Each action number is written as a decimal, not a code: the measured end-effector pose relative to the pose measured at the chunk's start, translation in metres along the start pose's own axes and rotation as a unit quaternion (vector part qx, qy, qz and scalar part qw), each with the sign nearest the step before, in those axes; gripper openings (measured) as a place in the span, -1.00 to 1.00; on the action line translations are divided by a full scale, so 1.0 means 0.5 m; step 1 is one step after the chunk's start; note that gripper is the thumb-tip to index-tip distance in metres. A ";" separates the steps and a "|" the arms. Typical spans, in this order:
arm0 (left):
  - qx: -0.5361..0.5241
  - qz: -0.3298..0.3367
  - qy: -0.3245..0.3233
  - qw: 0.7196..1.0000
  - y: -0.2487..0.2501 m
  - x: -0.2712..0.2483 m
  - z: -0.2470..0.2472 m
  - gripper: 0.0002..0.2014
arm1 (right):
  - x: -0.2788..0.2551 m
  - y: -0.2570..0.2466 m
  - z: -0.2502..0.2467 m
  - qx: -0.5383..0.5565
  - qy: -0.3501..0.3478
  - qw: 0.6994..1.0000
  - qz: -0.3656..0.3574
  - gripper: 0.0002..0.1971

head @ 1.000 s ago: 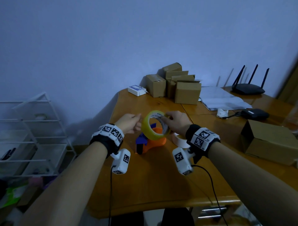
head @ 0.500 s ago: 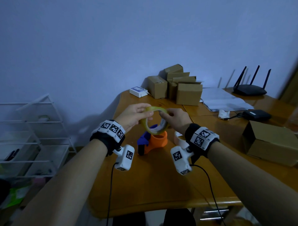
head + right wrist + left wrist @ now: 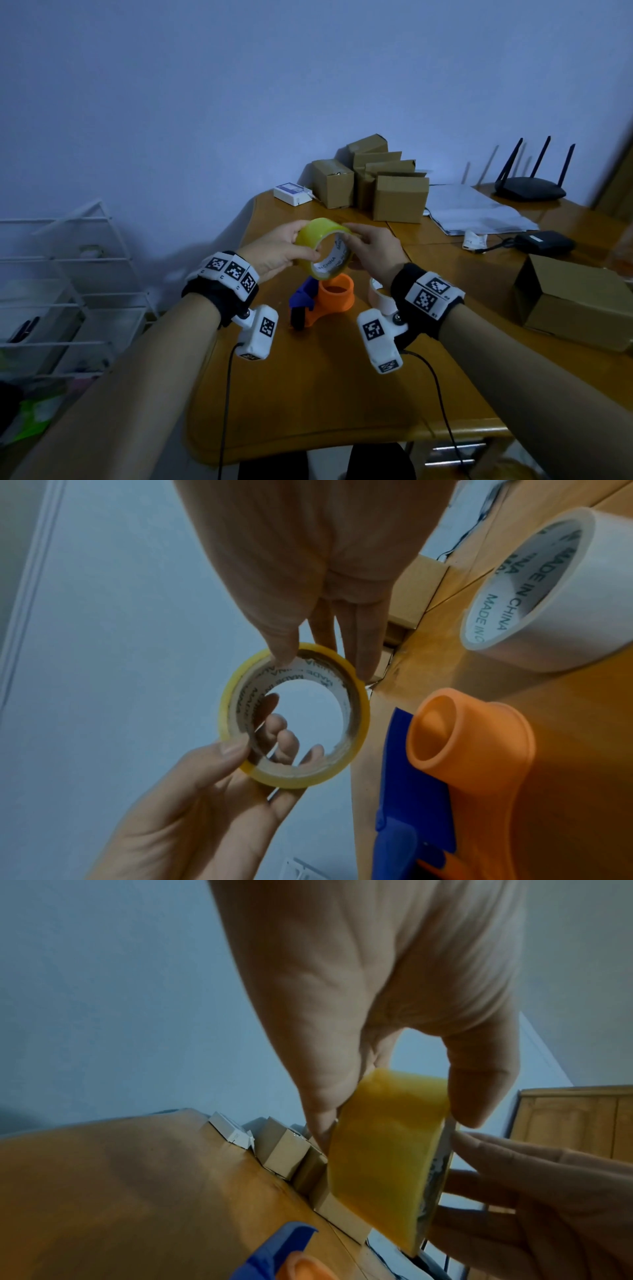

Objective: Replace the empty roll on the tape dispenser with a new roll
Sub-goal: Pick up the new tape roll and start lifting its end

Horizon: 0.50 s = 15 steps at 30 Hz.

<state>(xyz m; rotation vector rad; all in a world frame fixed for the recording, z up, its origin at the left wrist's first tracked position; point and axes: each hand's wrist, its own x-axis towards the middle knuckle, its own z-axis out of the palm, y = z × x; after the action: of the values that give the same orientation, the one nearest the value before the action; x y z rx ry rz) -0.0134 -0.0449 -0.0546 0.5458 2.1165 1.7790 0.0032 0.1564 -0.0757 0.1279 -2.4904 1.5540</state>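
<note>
Both hands hold a yellow tape roll (image 3: 322, 250) in the air above the orange tape dispenser (image 3: 334, 301), whose round hub is bare and whose blade end is blue. My left hand (image 3: 281, 250) grips the roll's left rim between thumb and fingers (image 3: 476, 1085). My right hand (image 3: 371, 250) pinches the opposite rim, thumb on the white core (image 3: 284, 653). The roll (image 3: 294, 715) is tilted, its opening toward me. The empty white roll (image 3: 378, 296) lies on the table to the right of the dispenser, also large in the right wrist view (image 3: 548, 588).
The wooden table (image 3: 325, 394) carries several cardboard boxes (image 3: 397, 195) and a small white box (image 3: 291, 193) at the back, papers (image 3: 472, 212), a black router (image 3: 529, 190), a black adapter (image 3: 544, 241) and a larger box (image 3: 579, 305) at right. A white wire rack (image 3: 61, 291) stands left.
The roll has risen higher above the dispenser and been turned. My left hand, free of the roll one second ago, now grips its left rim.
</note>
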 end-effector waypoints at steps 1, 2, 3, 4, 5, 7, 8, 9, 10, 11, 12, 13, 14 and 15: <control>-0.002 0.000 -0.001 1.000 -0.003 0.002 0.000 -0.46 | -0.002 -0.002 0.002 0.002 0.002 1.000 -0.009 -0.60; -0.007 0.000 -0.002 1.000 -0.005 0.003 0.001 -0.51 | -0.002 -0.001 0.004 0.005 0.004 1.000 -0.017 -0.61; -0.016 0.001 -0.002 1.000 -0.007 0.006 0.003 -0.56 | -0.001 -0.002 0.007 0.007 0.006 1.000 -0.026 -0.61; -0.023 0.001 0.001 1.000 -0.008 0.007 0.006 -0.62 | 0.001 -0.001 0.011 0.009 0.006 0.999 -0.035 -0.62; -0.030 0.002 0.006 1.000 -0.009 0.008 0.010 -0.66 | 0.000 -0.003 0.014 0.008 0.007 0.999 -0.043 -0.63; -0.046 0.011 0.016 0.999 -0.012 0.010 0.016 -0.74 | 0.000 -0.005 0.020 0.011 0.019 0.998 -0.058 -0.65; -0.055 0.018 0.022 0.998 -0.013 0.010 0.018 -0.74 | 0.001 -0.006 0.021 0.016 0.025 0.997 -0.065 -0.65; -0.068 0.025 0.033 0.997 -0.015 0.010 0.020 -0.68 | -0.001 -0.010 0.021 0.019 0.030 0.997 -0.072 -0.66; -0.086 0.025 0.049 0.995 -0.014 0.009 0.020 -0.56 | -0.002 -0.011 0.022 0.021 0.033 0.996 -0.080 -0.66; -0.100 0.019 0.067 0.992 -0.015 0.010 0.019 -0.44 | -0.003 -0.012 0.024 0.024 0.035 0.996 -0.081 -0.67; -0.110 0.011 0.085 0.990 -0.014 0.011 0.018 -0.38 | -0.002 -0.012 0.027 0.034 0.040 0.996 -0.075 -0.69; -0.107 0.007 0.097 0.990 -0.013 0.014 0.016 -0.39 | -0.004 -0.014 0.031 0.050 0.046 0.996 -0.057 -0.69; -0.098 0.004 0.104 0.990 -0.013 0.016 0.015 -0.42 | -0.005 -0.015 0.035 0.077 0.048 0.995 -0.036 -0.69; -0.089 0.002 0.109 0.990 -0.013 0.018 0.012 -0.45 | -0.006 -0.018 0.038 0.108 0.045 0.993 -0.014 -0.70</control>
<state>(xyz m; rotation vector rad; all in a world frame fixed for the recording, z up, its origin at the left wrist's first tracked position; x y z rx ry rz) -0.0190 -0.0360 -0.0620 0.3201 2.0623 2.0887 0.0056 0.1354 -0.0766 0.1211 -2.2383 1.7743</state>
